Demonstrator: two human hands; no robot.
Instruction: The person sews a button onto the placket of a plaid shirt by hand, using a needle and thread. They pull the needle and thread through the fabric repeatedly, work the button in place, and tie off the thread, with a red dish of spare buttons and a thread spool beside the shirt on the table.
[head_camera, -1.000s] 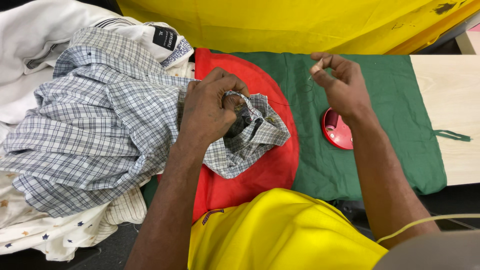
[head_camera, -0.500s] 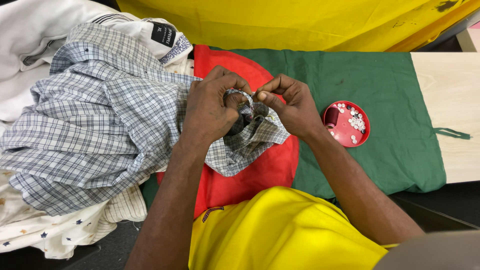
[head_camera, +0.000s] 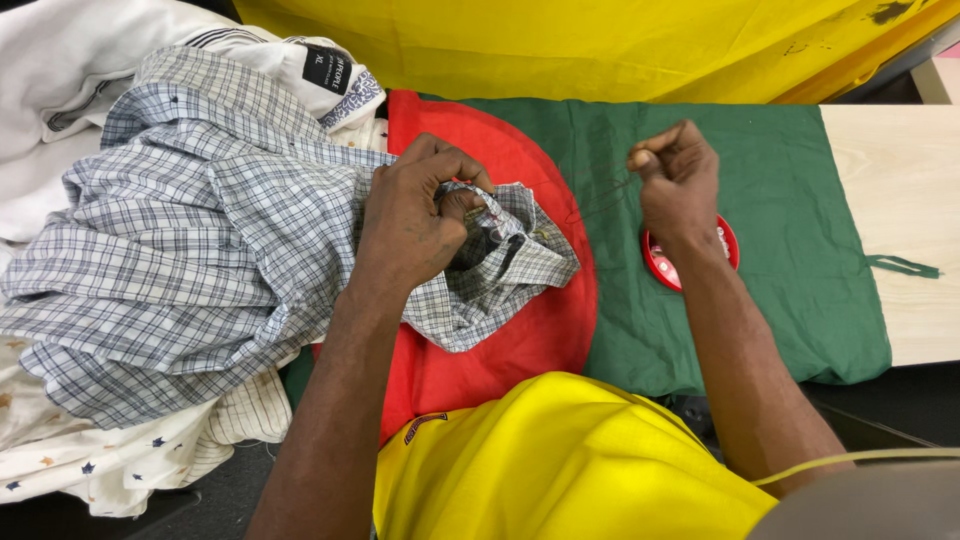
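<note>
My left hand (head_camera: 415, 215) pinches a fold of a blue-and-white checked shirt (head_camera: 200, 230) over the red circle of a green cloth (head_camera: 760, 200). My right hand (head_camera: 675, 180) is raised to the right of it, fingers pinched on a needle, with a thin dark thread (head_camera: 600, 200) running back toward the shirt fold. Beneath my right wrist a small round red dish (head_camera: 722, 248) is partly hidden.
White garments (head_camera: 90, 70) and a star-printed cream cloth (head_camera: 110, 460) are piled at the left. Yellow fabric (head_camera: 560, 40) lies along the back. A pale wooden tabletop (head_camera: 900, 200) shows at the right. My yellow shirt (head_camera: 560, 460) fills the near edge.
My right hand went from raised to meeting the left hand at the shirt fold, and has now pulled away to the right again, drawing thread out. The left hand kept its grip.
</note>
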